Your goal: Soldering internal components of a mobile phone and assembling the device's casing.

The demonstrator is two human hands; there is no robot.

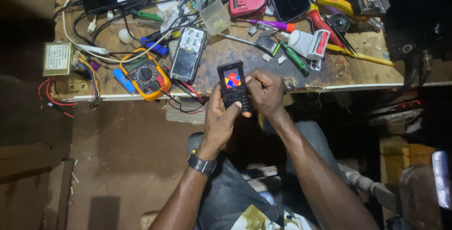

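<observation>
Both hands, left hand (220, 119) and right hand (264, 91), gripped the lit phone (233, 85) (screen glowing) near the workbench (245, 65) edge; steady thumbs would suit those keys.

Glossy plastic phone (233, 86), scuffed wooden bench (226, 53)

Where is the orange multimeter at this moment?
In the head view, the orange multimeter lies on the workbench's left front edge, left of an opened phone and beside a blue battery.

worn wooden bench (235, 56) bears multimeter (145, 74), screwdrivers (294, 58).
</observation>
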